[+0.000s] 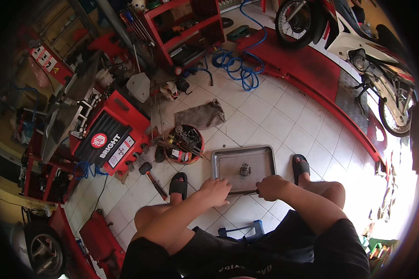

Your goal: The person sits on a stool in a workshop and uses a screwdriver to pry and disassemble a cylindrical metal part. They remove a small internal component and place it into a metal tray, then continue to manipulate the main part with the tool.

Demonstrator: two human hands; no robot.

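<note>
A shallow grey metal tray [228, 151] lies on the tiled floor between my feet. Near its middle sits a small, irregular metal part [245, 170], too small to name. My left hand [216, 191] is over the tray's near left corner, palm down, fingers apart and holding nothing. At the near right corner, my right hand [271, 187] is closed. A thin dark tip seems to stick out from it towards the tray's near edge; its kind cannot be made out. Neither hand touches the metal part.
Left of the tray stands a round red tub [187, 160] full of tools. A mallet [152, 179] and a grey rag [200, 115] lie on the floor. A red machine [111, 135] is further left. Blue hose [237, 69] coils beside a red lift platform [307, 69] with a motorcycle [358, 51].
</note>
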